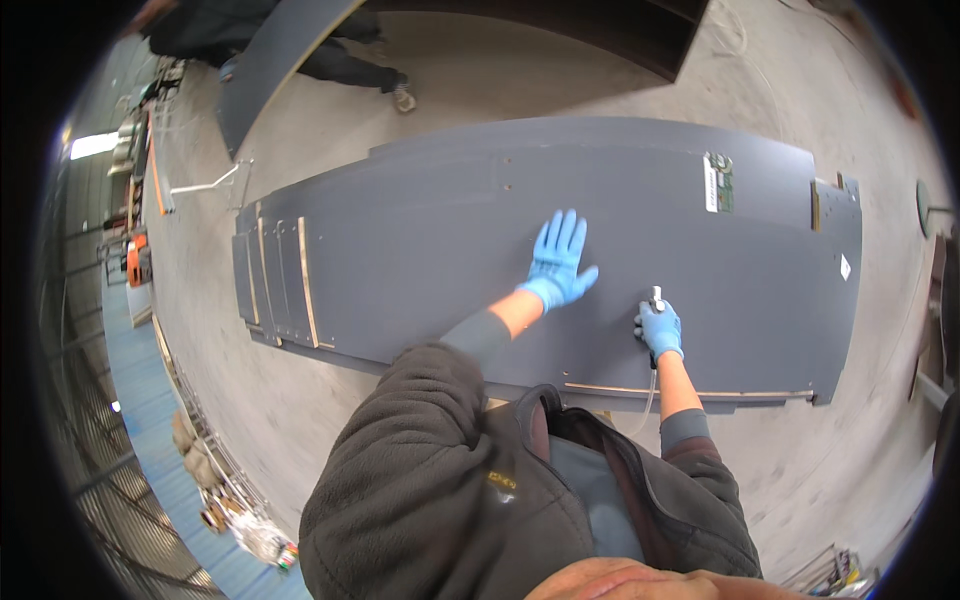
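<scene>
My left hand [557,264], in a blue glove, is stretched out over the middle of a large dark grey panel [420,250], its thumb apart from the fingers. It holds nothing; whether the palm presses on the surface I cannot tell. To its right, my gloved right hand [661,330] is closed round a small air tool with a silver head [656,297]. A pale hose [650,395] runs from below that hand toward me. The tool's lower part is hidden in my fingers, and its exact kind is unclear.
Narrow strips [307,285] lie across the panel's left end, and a printed label [711,183] is near its far right. Beyond, a person [350,68] stands behind a tilted grey board [275,75]. A dark open carcass [640,35] sits at the back. Bundled items [195,455] line the left.
</scene>
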Tool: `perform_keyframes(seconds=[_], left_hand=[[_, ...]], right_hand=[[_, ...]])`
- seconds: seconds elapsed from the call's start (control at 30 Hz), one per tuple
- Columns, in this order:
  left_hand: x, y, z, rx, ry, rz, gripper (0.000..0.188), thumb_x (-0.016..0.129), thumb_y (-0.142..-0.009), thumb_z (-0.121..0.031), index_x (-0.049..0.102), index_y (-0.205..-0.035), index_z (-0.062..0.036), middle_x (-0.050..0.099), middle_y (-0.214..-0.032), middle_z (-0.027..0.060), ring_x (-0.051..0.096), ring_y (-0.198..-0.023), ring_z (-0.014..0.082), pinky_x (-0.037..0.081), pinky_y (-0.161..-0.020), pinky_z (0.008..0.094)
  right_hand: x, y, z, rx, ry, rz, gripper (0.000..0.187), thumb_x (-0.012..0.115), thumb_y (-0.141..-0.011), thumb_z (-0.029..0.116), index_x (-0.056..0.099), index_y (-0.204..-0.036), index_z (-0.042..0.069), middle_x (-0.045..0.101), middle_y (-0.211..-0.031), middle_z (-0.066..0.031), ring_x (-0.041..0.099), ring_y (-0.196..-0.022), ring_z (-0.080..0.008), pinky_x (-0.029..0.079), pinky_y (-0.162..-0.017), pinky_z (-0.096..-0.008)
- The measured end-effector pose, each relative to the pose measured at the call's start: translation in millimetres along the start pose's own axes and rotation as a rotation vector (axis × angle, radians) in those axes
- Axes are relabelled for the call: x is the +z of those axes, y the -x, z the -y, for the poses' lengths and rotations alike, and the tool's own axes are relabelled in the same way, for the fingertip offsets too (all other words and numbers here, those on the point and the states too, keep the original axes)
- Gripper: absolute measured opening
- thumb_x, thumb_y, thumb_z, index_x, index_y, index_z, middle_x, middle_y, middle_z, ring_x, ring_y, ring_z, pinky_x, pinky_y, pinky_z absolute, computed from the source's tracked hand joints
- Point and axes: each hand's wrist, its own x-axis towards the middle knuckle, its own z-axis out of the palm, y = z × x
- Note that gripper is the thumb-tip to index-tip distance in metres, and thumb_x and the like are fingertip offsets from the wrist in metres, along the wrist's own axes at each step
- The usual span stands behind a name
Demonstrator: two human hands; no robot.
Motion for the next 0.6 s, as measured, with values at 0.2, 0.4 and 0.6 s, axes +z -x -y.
perform_keyframes(seconds=[0.2,0.4,0.6], left_hand=[[-22,149,41,-0.197,0.083,0.083,0.097,0.071,-0.092,-0.05,0.032,-0.167,-0.0013,0.025,-0.174,0.0279,0.021,-0.162,0.0483,0.017,-0.132,0.0573],[-29,254,100,-0.64,0.245,0.076,0.099,0.069,-0.093,-0.054,0.033,-0.167,0.0007,0.026,-0.174,0.0289,0.024,-0.162,0.0472,0.02,-0.132,0.0553],[-41,365,166,-0.937,0.407,0.003,0.1,0.067,-0.095,-0.057,0.031,-0.168,0.0005,0.026,-0.176,0.0272,0.02,-0.165,0.0401,0.019,-0.134,0.0503]], right_hand=[[9,5,-3,-0.038,0.092,-0.052,0.025,0.063,-0.103,0.028,0.07,-0.108,0.004,0.074,-0.081,-0.0061,0.071,-0.062,-0.0144,0.056,-0.06,-0.0334],[62,49,-9,-0.025,0.081,0.027,0.024,0.063,-0.104,0.025,0.069,-0.109,0.003,0.075,-0.082,-0.0091,0.071,-0.062,-0.0184,0.056,-0.057,-0.034],[165,159,-20,-0.112,0.255,0.308,0.022,0.064,-0.105,0.022,0.067,-0.114,0.001,0.077,-0.086,-0.0107,0.073,-0.067,-0.0193,0.056,-0.059,-0.0342]])
